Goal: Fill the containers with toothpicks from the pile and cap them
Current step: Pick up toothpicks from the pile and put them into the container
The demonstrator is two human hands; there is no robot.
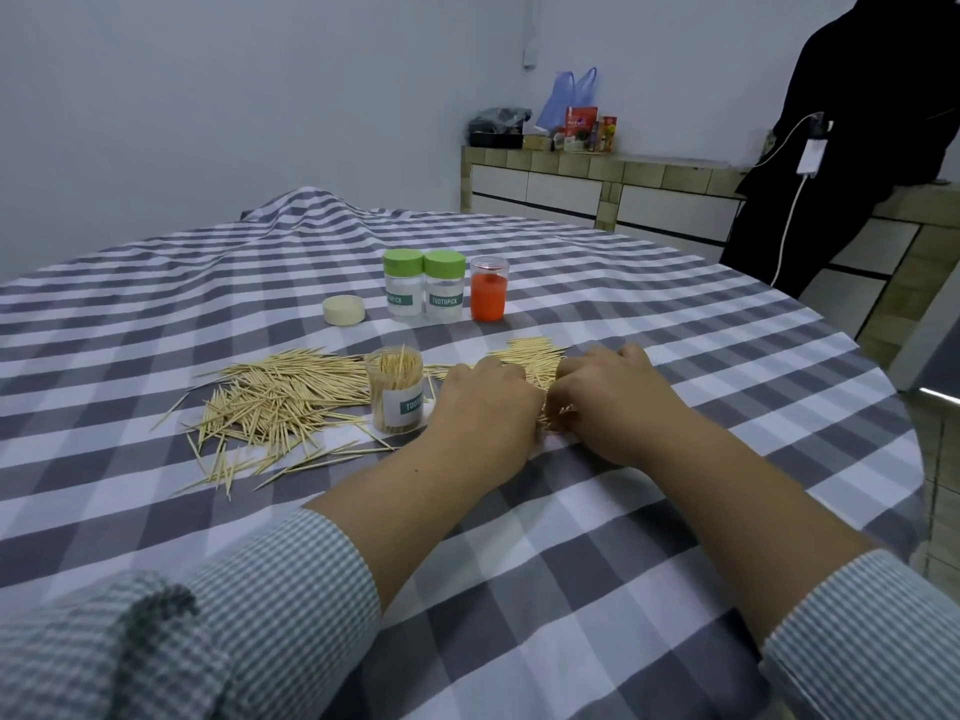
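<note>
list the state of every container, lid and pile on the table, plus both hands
open container: upright, uncapped, full of toothpicks
two green-capped containers: upright, capped, side by side
orange container: upright, clear cover on
cream cap: loose on the cloth
toothpick pile: scattered flat
left hand: curled over toothpicks
right hand: curled, gathering toothpicks

Matt checked cloth tablecloth [623, 537], pale wooden toothpicks [275, 397], clear glossy plastic containers [396, 389] with smooth green caps [403, 261].
</note>
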